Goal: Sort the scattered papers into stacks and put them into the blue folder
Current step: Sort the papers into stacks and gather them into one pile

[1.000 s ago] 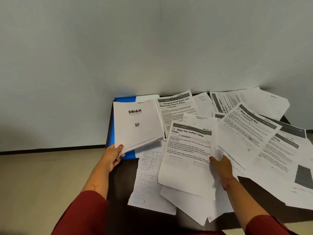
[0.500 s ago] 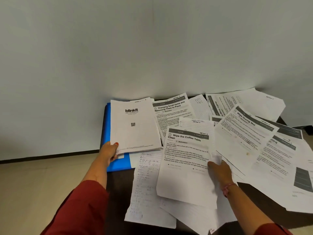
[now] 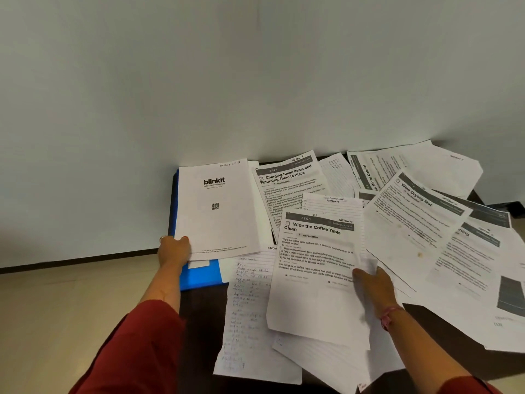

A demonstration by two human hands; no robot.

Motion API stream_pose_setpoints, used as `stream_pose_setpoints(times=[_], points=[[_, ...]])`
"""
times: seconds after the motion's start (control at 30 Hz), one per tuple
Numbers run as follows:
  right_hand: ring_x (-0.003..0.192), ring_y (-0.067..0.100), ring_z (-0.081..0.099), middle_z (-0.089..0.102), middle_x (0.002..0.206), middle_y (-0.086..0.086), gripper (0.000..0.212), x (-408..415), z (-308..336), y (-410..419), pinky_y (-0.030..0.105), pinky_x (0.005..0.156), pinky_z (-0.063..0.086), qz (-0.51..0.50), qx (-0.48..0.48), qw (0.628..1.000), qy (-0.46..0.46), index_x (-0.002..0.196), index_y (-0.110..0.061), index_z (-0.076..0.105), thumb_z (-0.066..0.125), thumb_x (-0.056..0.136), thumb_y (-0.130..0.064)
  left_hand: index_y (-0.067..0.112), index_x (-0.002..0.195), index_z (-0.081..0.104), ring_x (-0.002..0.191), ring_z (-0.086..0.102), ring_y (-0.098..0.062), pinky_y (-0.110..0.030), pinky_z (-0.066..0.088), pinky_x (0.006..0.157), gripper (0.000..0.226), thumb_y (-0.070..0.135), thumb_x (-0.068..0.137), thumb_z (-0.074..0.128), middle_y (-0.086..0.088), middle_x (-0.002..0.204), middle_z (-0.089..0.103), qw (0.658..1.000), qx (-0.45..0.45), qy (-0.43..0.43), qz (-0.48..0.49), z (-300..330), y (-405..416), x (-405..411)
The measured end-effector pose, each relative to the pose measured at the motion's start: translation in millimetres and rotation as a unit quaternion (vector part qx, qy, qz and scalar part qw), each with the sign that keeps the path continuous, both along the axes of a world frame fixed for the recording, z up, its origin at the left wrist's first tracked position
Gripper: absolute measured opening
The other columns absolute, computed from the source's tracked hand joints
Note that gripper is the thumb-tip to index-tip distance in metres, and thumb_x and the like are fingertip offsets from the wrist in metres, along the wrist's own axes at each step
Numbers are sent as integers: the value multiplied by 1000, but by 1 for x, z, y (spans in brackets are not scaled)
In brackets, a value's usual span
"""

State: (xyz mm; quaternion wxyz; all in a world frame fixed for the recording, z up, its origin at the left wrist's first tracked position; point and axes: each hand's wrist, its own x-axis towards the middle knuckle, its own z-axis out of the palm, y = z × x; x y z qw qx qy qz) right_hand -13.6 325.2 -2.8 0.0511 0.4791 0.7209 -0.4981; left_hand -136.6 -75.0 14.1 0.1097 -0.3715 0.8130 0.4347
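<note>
**Papers being sorted beside the blue folder**

A dark worktop is being covered by scattered papers, most of them lying loose and overlapping toward the right. At the far left, a blue folder is being used as a base, with a stack of papers headed "blinkit" lying on it. The stack's near corner is being pinched by the left hand, thumb on top. A "Wipe the Coffee Table Clean" sheet is being gripped at its right edge by the right hand, fingers curled under it. Sorting is judged to be in hand; the sheet is next to be carried to its matching stack.
</note>
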Motion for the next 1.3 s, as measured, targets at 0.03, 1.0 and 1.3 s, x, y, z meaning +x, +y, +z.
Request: stream_pose_setpoints(times=[0.03, 1.0, 1.3], points=[[96, 32, 61, 65, 104, 11, 42, 0, -1, 0, 44, 86, 51, 1, -2, 1000, 2, 111, -6, 59, 64, 73, -24, -1, 116, 45, 89, 59, -33, -41, 50, 76, 31, 17, 92, 51, -19, 101, 58, 1000, -15, -9, -7, 2, 2, 0], [105, 27, 57, 59, 125, 18, 44, 39, 21, 58, 40, 98, 44, -5, -109, 989, 101, 129, 2, 53, 66, 89, -12, 22, 153, -4, 146, -2, -30, -49, 9, 115, 92, 66, 88, 45, -11, 159, -10, 947, -168, -68, -265, -16, 128, 169], [98, 27, 57, 62, 107, 11, 28, 55, 20, 57, 36, 92, 44, 43, -57, 994, 78, 117, -1, 60, 62, 91, -13, 19, 153, 9, 143, 10, -29, -48, 15, 114, 96, 52, 82, 66, -10, 157, 10, 970, -143, -15, -198, -11, 129, 177]])
